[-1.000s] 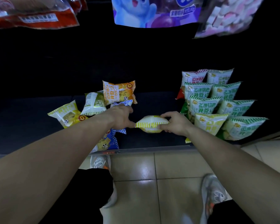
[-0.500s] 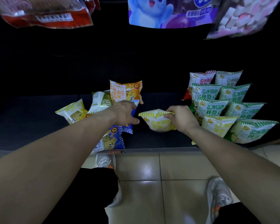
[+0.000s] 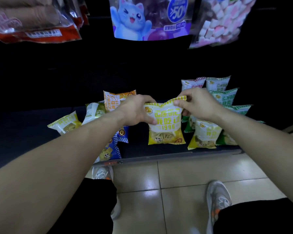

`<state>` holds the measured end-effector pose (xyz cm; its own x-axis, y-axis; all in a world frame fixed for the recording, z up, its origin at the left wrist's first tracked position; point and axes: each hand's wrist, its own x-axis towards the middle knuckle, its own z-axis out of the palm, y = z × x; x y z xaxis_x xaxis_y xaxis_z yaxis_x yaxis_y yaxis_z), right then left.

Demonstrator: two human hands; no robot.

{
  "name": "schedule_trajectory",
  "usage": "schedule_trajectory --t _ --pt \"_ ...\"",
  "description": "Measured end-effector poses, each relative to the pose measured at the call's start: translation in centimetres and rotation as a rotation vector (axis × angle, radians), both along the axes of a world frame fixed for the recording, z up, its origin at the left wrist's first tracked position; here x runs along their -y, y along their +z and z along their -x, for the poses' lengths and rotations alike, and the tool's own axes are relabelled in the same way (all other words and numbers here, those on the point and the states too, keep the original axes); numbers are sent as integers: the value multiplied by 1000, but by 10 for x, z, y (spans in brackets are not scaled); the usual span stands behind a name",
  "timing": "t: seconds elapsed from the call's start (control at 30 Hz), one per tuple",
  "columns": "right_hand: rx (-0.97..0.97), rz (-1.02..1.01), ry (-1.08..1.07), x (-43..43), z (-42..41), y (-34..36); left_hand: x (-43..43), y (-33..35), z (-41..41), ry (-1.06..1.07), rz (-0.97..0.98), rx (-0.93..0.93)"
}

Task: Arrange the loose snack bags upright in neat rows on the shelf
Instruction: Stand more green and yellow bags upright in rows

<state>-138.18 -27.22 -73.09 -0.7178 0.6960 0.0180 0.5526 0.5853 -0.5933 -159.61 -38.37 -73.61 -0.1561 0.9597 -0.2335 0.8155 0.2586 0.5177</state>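
Note:
A yellow snack bag (image 3: 166, 125) stands upright near the front of the dark shelf (image 3: 24, 132), its printed face toward me. My left hand (image 3: 135, 110) grips its upper left edge and my right hand (image 3: 196, 105) pinches its top right corner. To the right, several green and yellow bags (image 3: 225, 98) stand upright in rows. To the left, loose bags lie scattered: an orange one (image 3: 115, 98), a green one (image 3: 93, 112), a yellow one (image 3: 66, 122) and blue ones (image 3: 112, 149) partly hidden under my left forearm.
Large bags hang above: a red one (image 3: 34, 19), a purple cat-printed one (image 3: 149, 17) and one of pink and white cubes (image 3: 222, 21). The shelf's front lip (image 3: 159, 157) runs above a tiled floor (image 3: 176, 191). My shoes (image 3: 218, 200) stand close to the shelf.
The yellow bag has been turned from lying flat between my hands to upright with its front facing me. Both hands rose to its top edge, and the view shifted.

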Motion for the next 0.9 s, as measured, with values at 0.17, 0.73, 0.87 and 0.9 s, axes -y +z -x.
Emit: schedule_trajectory --t 0.17,0.73,0.87,0.9 --pt "81 13 -107 -33 -42 -10 -30 -16 -14 58 -57 -109" --pt "314 30 -230 -151 -66 -98 -193 -132 6 200 -58 -287" --pt "275 77 -195 -147 -56 -111 -207 -156 15 217 -84 -245" --pt "258 82 -186 -146 -54 -111 -210 -160 16 221 -95 -245"
